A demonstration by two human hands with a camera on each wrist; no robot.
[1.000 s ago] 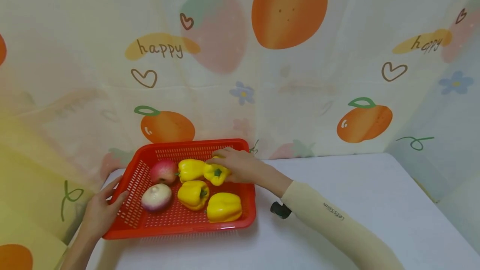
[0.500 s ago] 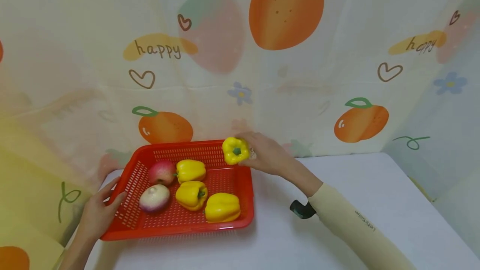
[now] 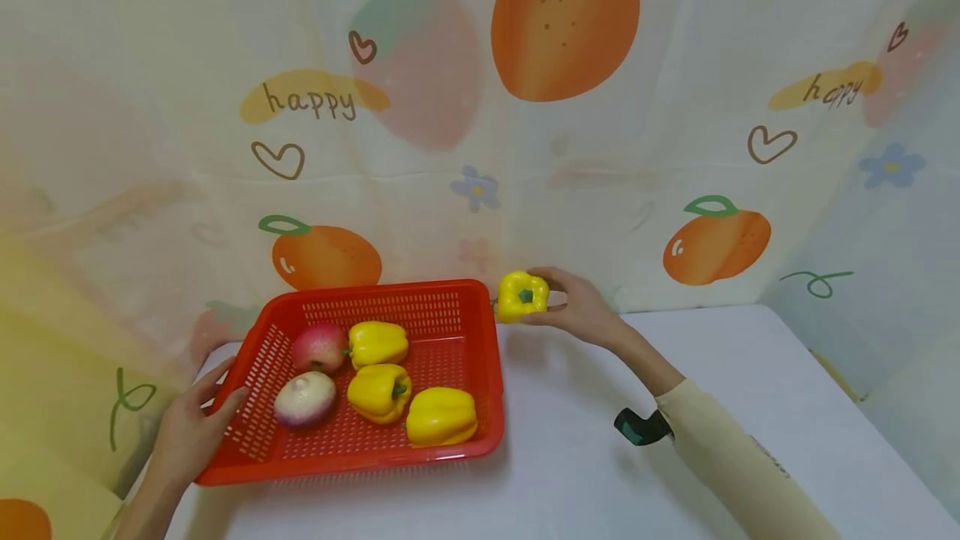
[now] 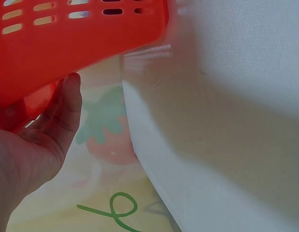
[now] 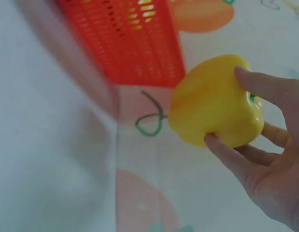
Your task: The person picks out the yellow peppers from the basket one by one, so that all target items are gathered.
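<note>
My right hand [image 3: 573,305] holds a yellow bell pepper [image 3: 522,297] just beyond the right rim of a red plastic basket [image 3: 491,373]. In the right wrist view the thumb and fingers pinch this bell pepper [image 5: 212,104] near its green stem end, raised above the white table. My left hand [image 3: 187,432] grips the basket's left rim; the left wrist view shows its fingers [image 4: 67,104] curled at the red edge. Inside the basket lie three more yellow bell peppers [image 3: 378,392], a pinkish-red apple [image 3: 320,347] and a white-and-purple onion-like vegetable [image 3: 303,399].
The white table [image 3: 570,457] extends to the right of the basket. Behind it hangs a pale curtain [image 3: 420,215] printed with fruit and the word happy. A dark strap-like piece [image 3: 641,427] shows under the right forearm, beside the cream sleeve [image 3: 738,457].
My right hand has lifted one yellow bell pepper out of the basket's back right part and carried it right, past the rim. The left hand has stayed at the basket's left side.
</note>
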